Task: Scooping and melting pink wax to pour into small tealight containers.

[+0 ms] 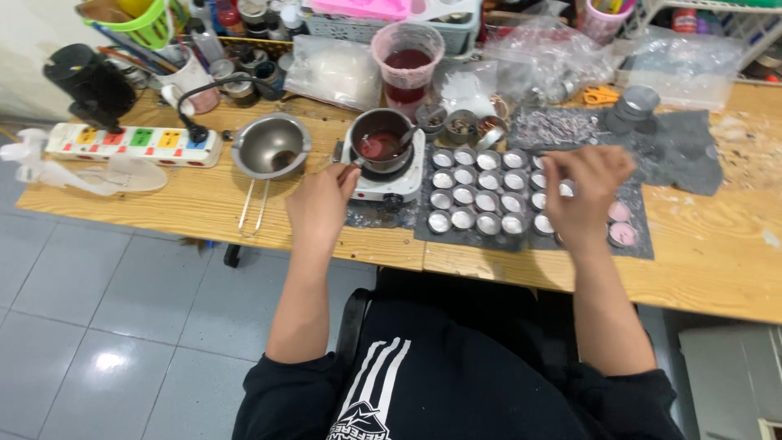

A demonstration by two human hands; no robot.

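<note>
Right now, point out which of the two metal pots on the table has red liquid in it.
The small dark pot on the white hotplate, its handle by the left hand. The shiny pot left of it looks empty.

Person seen from above — both forearms bare from elbow to wrist, no watch, bands or gloves visible. Left hand [319,204] and right hand [588,195] bare, no rings that I can make out. Top is black, sleeves pushed or cut short, bunching just above the elbows at the lower frame edge. Chest carries a white print: three slanted parallel stripes rising from a white angular graphic with lettering under it — print partly cut off by the frame bottom. Fabric looks matte, soft, lightly creased around the torso. Lower body hidden under the top; can't tell what's worn there.
</note>
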